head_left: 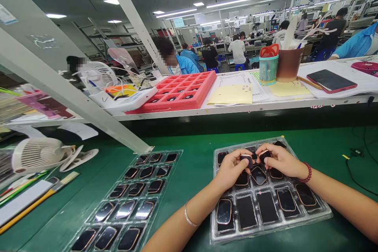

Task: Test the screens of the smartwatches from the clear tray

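Note:
Above a clear plastic tray point(230, 234), my left hand point(233, 168) pinches a smartwatch body point(246, 160) with a dark face and gold-toned rim. My right hand point(280, 160) grips a second smartwatch body point(264, 156) close beside it. Both hands are closed, thumbs toward me. More dark-faced watch bodies, such as the one at the tray's near left point(224, 212), lie in the tray's pockets. Two pockets in the near row show only dark bottoms point(246, 212). My hands hide part of the tray's far rows.
At left lies another plastic tray point(174, 161) of watch bodies. Further left are a small fan point(38, 155) and a brush point(44, 197). A raised shelf holds a red foam tray point(189, 86), papers, cups and a phone point(330, 80). A slanted white post point(97, 114) meets the green bench. Co-workers sit beyond.

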A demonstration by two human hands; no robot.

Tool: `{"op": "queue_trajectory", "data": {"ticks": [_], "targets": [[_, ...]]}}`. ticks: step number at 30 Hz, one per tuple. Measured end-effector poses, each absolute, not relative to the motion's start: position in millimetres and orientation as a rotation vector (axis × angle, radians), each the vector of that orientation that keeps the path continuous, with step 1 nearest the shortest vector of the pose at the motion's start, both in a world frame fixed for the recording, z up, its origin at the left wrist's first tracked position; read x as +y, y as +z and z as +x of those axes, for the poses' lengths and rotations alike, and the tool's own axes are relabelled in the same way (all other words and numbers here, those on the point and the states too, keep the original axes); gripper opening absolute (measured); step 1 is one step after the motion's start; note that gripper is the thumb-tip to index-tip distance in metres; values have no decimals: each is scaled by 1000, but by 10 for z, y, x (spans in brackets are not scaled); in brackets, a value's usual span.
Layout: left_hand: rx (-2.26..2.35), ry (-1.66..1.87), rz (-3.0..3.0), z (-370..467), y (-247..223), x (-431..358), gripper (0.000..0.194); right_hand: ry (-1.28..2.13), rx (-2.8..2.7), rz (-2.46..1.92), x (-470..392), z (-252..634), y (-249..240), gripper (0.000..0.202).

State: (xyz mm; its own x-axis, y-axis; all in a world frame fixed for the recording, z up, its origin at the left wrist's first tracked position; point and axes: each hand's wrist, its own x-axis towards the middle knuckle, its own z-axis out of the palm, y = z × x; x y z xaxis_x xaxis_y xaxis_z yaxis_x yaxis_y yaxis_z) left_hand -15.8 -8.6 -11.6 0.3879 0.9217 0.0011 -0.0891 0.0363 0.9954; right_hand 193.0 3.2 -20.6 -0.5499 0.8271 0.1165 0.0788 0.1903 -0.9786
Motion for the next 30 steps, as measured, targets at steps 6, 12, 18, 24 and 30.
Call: {"op": "queue_trajectory", "data": {"ticks": [6,12,18,24,30], "targets": [[837,943,1276,-158,-146,-79,35,1362,-1792,-825,36,1922,-203,22],[875,927,1317,-153,-189,-55,35,1326,-1841,-792,22,1923,-185,25],[872,927,1299,-158,-177,-66,35,1307,-1887,-828,12,1936,-175,25],[839,936,1242,-139,-151,-79,45,1337,-1892,-817,2,1930,-149,33],[620,843,1019,-193,-181,-31,60,1385,-1806,-809,7,1912,-149,32]]}}
